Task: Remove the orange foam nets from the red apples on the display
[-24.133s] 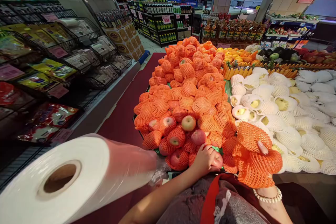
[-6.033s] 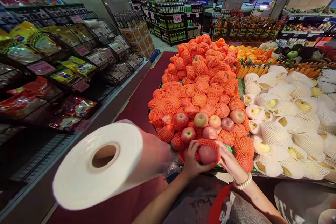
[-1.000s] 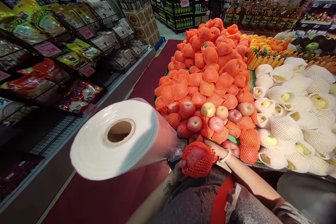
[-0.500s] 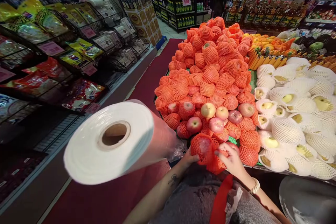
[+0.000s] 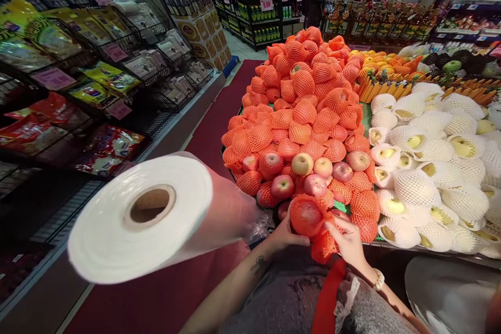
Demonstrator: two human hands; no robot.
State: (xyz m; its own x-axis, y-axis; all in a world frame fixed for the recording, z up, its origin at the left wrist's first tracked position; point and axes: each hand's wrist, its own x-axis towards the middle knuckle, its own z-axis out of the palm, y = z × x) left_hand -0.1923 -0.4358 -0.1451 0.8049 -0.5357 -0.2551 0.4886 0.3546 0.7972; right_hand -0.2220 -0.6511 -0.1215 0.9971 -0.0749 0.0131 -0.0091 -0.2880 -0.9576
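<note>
My left hand (image 5: 288, 233) is closed around an apple (image 5: 308, 215) that sits inside a red foam net sleeve. At the sleeve's right edge, my right hand (image 5: 346, 240) pinches the red netting (image 5: 324, 245), which hangs loose below the fruit. Just beyond both hands rises a pile of apples in red foam nets (image 5: 305, 120). Several bare apples, such as a red one (image 5: 282, 186) and a yellowish one (image 5: 302, 164), lie along its near side. My palms and some fingertips are hidden behind the netting.
A large roll of clear plastic bags (image 5: 188, 209) stands close on my left. White-netted fruit (image 5: 442, 167) fills the display at right. Wire racks (image 5: 117, 62) with packaged goods line the left side. Bottles (image 5: 383, 21) stand behind the fruit. A grey rounded shape (image 5: 446, 292) is at lower right.
The view has shifted slightly, so the display sits further left. My left hand has wrapped further round the netted apple, and my right fingers have drawn closer to it at the netting.
</note>
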